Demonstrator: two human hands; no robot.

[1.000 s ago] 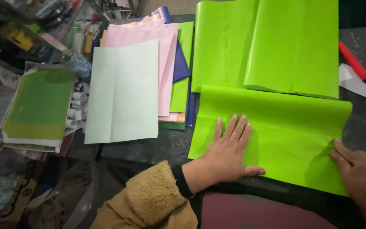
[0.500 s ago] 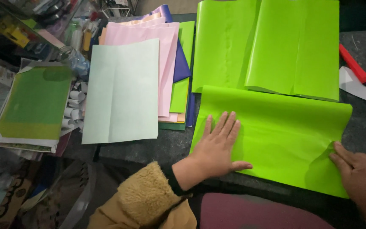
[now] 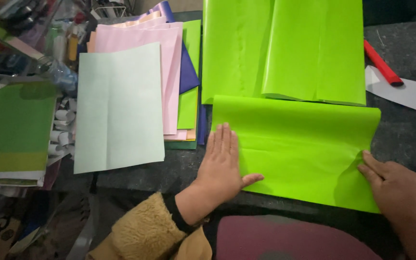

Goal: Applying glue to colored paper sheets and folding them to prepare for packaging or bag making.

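While the left hand [image 3: 222,166] lies flat (fingers together) on the green sheet [image 3: 299,149], the right hand [image 3: 400,190] presses its far edge.

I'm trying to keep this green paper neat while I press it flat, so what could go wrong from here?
The left hand presses only the left edge of the folded green sheet, so the middle could bulge and set a crooked crease. The right hand is at the right corner, where the paper already lifts and shadows; pushing there might wrinkle it. The sheet also overlaps the larger green sheets, which may shift with it.
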